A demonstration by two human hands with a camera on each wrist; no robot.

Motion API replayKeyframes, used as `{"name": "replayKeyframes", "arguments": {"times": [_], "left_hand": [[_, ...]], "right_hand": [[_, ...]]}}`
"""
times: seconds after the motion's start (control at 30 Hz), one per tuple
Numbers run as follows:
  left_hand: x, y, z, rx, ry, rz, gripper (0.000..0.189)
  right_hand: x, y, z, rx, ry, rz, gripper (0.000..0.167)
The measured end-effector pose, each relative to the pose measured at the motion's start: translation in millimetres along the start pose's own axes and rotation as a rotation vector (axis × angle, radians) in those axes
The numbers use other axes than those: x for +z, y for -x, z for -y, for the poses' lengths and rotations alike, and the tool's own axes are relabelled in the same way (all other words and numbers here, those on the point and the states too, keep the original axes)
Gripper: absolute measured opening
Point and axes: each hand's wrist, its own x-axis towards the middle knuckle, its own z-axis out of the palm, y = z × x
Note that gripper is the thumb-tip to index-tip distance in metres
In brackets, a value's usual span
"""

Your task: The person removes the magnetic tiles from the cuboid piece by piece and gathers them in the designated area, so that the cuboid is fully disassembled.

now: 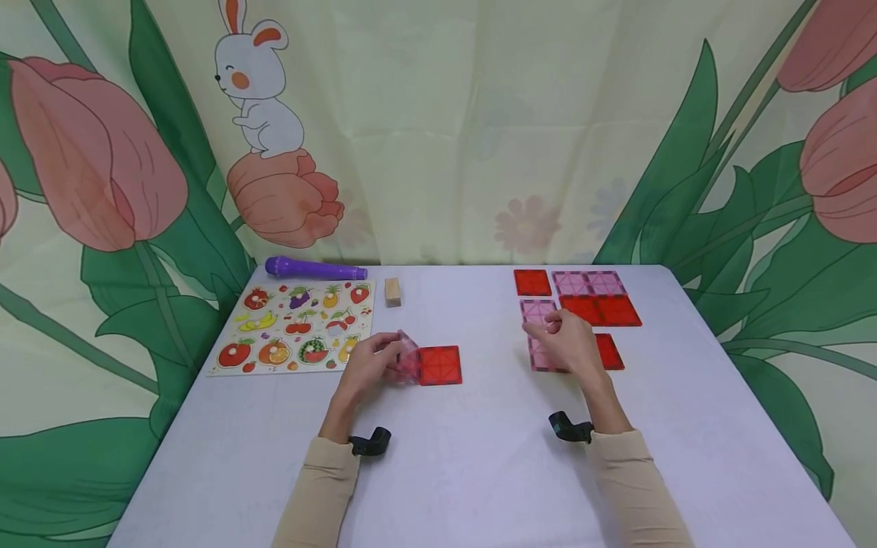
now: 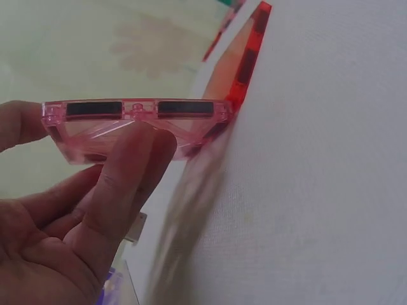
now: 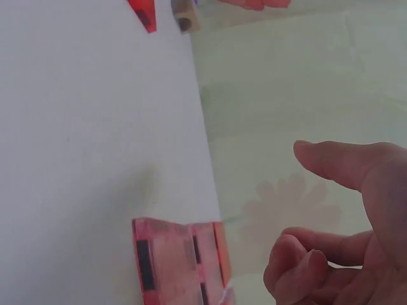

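My left hand [image 1: 365, 369] pinches a clear pink square magnetic tile [image 2: 82, 143] between thumb and fingers. That tile stands tilted up from the table, one edge right at the side of a flat red magnetic tile [image 1: 441, 365]. Over the group on the right hovers my right hand [image 1: 572, 344], thumb and fingers apart, with nothing between them. Beneath it lie pink tiles [image 1: 537, 310], partly covered by the hand, and a red tile [image 1: 610, 352] shows past its far side. In the right wrist view, the pink tiles [image 3: 168, 260] are below the fingertips.
Behind the right hand are more red tiles [image 1: 600, 310], a single red tile [image 1: 532, 282] and pink tiles [image 1: 589, 283]. A fruit-picture board [image 1: 281, 361] lies at the left, with a purple toy microphone [image 1: 315, 269] behind it and a small wooden block [image 1: 393, 292] beside it.
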Motion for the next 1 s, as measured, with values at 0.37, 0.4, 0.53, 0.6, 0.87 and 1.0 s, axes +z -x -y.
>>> {"name": "replayKeyframes", "arguments": {"times": [0.37, 0.4, 0.53, 0.6, 0.87, 1.0], "left_hand": [[5.5, -2.9, 2.4, -0.021, -0.041, -0.02, 0.041], [6.0, -3.0, 2.5, -0.022, -0.035, -0.015, 0.04], [8.7, -2.3, 3.0, -0.025, 0.016, 0.018, 0.039], [9.8, -2.3, 3.7, -0.032, 0.056, 0.038, 0.039], [14.0, -3.8, 9.9, -0.058, 0.218, 0.135, 0.037], [17.0, -4.6, 13.6, -0.058, 0.24, 0.169, 0.039]], "right_hand": [[31, 2.3, 12, 0.02, -0.044, 0.1, 0.066], [35, 2.6, 13, 0.018, -0.041, 0.107, 0.065], [47, 4.2, 15, 0.007, -0.076, 0.144, 0.061], [54, 4.9, 15, 0.014, -0.114, 0.172, 0.059], [71, 5.9, 17, -0.002, -0.209, 0.267, 0.047], [75, 6.7, 18, -0.022, -0.233, 0.281, 0.042]]}}
